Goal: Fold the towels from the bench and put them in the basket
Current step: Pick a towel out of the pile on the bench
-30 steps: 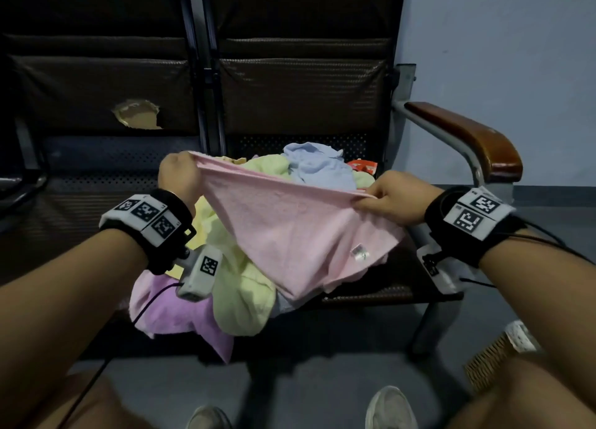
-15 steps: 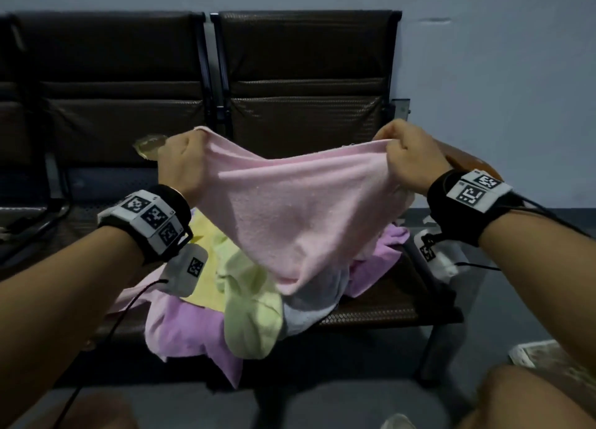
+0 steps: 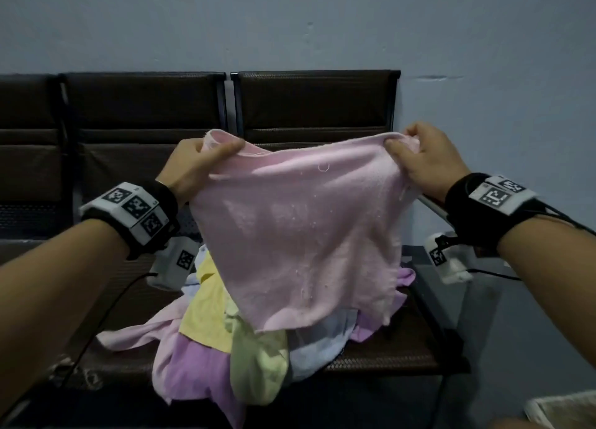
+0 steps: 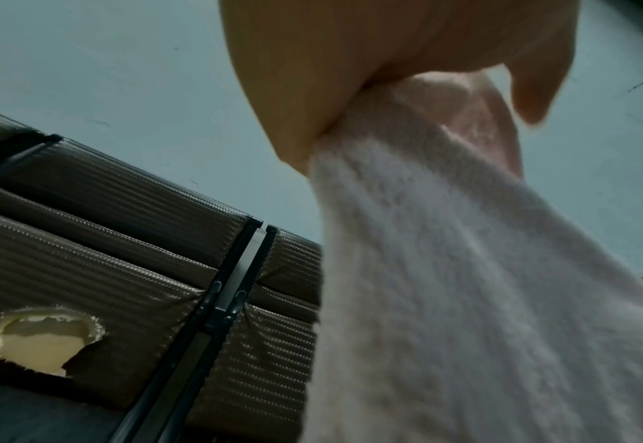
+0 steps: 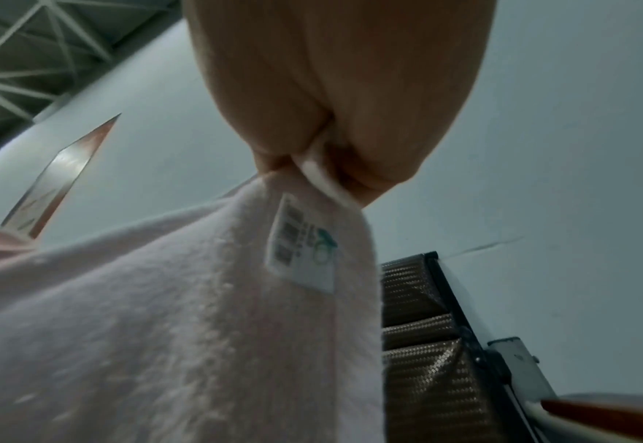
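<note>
A pale pink towel (image 3: 300, 232) hangs spread in the air above the bench (image 3: 400, 354). My left hand (image 3: 206, 157) pinches its upper left corner and my right hand (image 3: 416, 154) pinches its upper right corner. In the left wrist view the towel (image 4: 463, 299) drops from my curled fingers (image 4: 312, 99). In the right wrist view my fingers (image 5: 331, 105) clamp the corner of the towel (image 5: 160, 329) near its white label (image 5: 300, 242). Below lies a heap of towels (image 3: 225, 348) in yellow, green, lilac, pink and white. A corner of the basket (image 3: 564, 409) shows at bottom right.
The dark brown bench backrests (image 3: 309, 106) stand against a grey wall. The left backrest has a torn hole (image 4: 43, 338) showing foam. A wooden armrest (image 5: 608, 416) on a metal frame is at the bench's right end.
Both hands have lifted the pink towel up off the heap and pulled it wider apart. It now hangs free in front of the backrest, and my view has tilted upward.
</note>
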### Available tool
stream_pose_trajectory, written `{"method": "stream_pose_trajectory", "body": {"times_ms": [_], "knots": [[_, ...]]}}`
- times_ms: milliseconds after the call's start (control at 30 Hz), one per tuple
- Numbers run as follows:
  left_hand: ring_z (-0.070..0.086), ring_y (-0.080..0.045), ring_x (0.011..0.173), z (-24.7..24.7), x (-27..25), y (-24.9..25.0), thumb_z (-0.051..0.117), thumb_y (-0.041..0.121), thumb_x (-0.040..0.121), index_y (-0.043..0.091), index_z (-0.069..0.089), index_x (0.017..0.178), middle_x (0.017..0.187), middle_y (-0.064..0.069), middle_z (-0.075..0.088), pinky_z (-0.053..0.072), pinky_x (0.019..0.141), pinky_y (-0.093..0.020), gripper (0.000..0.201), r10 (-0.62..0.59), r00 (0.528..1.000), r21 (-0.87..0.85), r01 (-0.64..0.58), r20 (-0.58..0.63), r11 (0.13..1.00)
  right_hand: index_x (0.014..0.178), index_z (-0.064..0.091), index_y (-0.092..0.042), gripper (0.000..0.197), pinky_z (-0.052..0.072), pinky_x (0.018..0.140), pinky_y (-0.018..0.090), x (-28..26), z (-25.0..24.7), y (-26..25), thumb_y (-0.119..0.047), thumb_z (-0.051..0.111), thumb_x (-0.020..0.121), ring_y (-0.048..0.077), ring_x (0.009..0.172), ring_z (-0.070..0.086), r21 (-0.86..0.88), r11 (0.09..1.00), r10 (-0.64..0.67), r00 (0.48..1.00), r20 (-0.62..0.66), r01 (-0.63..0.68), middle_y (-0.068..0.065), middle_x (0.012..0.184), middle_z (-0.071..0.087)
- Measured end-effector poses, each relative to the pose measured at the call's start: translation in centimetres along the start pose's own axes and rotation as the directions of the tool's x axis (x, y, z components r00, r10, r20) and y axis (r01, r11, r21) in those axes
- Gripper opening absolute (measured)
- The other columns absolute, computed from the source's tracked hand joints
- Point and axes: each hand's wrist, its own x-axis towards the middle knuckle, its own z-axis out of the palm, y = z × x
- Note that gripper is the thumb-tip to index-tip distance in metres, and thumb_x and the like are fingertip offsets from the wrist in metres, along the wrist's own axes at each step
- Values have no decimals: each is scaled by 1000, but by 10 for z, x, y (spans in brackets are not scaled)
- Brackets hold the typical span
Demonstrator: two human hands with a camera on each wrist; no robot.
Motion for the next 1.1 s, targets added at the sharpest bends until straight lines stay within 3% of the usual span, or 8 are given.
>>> {"method": "stream_pose_trajectory", "body": {"times_ms": [167, 300, 467, 600, 800, 967, 1033, 1100], "knots": [[73, -2, 74, 0, -4, -9, 85, 50, 72, 24, 78, 95, 85, 10, 77, 53, 55, -12, 35, 59, 992, 196, -80, 111, 977, 63, 63, -22, 36, 38, 54, 23, 3, -4, 14, -49, 73, 84, 11, 61, 56, -120, 989, 103, 978, 183, -82, -9, 62, 61], [72, -6, 72, 10, 2, -22, 85, 48, 68, 16, 78, 92, 80, 6, 77, 54, 55, -16, 40, -93, 995, 22, 93, -27, 995, 79, 71, 2, 56, 45, 62, 31, -4, 5, 23, -54, 70, 84, 22, 63, 58, 17, 941, 326, 917, 230, -338, 7, 68, 65], [63, -15, 114, 33, 12, -28, 69, 39, 91, 2, 60, 133, 133, 0, 64, 51, 103, -36, 56, -349, 911, -294, 278, -222, 914, 107, 71, 1, 40, 59, 86, 47, -9, 21, 14, -34, 76, 86, 28, 85, 72, 405, 616, 536, 736, 414, -676, 12, 99, 75], [69, -22, 91, 60, 7, -2, 59, 35, 98, 4, 63, 123, 111, -10, 71, 56, 78, -33, 40, -440, 893, -495, 340, -97, 799, 101, 69, -6, 22, 60, 63, 32, -9, 35, -9, -26, 69, 94, 18, 66, 71, 529, 439, 488, 687, 538, -726, 7, 86, 73], [70, -27, 90, 112, -21, 51, 56, 36, 101, -2, 70, 105, 101, -17, 73, 55, 82, -39, 40, -207, 978, -380, 198, 18, 904, 100, 69, -3, 17, 59, 68, 30, -18, 54, -56, -19, 64, 96, 17, 72, 69, 547, 544, 347, 764, 545, -637, 12, 94, 70], [74, -26, 89, 130, -42, 54, 72, 21, 91, 7, 79, 94, 87, -13, 77, 60, 84, -43, 16, 14, 989, -196, 15, 147, 980, 101, 74, -6, 37, 58, 84, 39, -30, 44, -73, -41, 65, 93, 26, 89, 72, 498, 618, 239, 749, 618, -608, 17, 100, 74], [74, -25, 89, 126, -41, 50, 71, 23, 92, 6, 79, 97, 90, -16, 77, 60, 81, -36, 20, 3, 983, -231, 41, 186, 972, 106, 73, 1, 33, 58, 84, 40, -34, 40, -68, -30, 65, 95, 28, 89, 70, 493, 640, 259, 770, 584, -589, 23, 105, 72], [74, -24, 86, 121, -38, 45, 59, 27, 96, 1, 77, 98, 94, -17, 77, 60, 77, -29, 31, -102, 974, -348, 169, 202, 922, 98, 71, 3, 23, 56, 69, 33, -38, 36, -63, -17, 59, 97, 23, 78, 66, 464, 680, 280, 786, 551, -568, 19, 90, 69]]}}
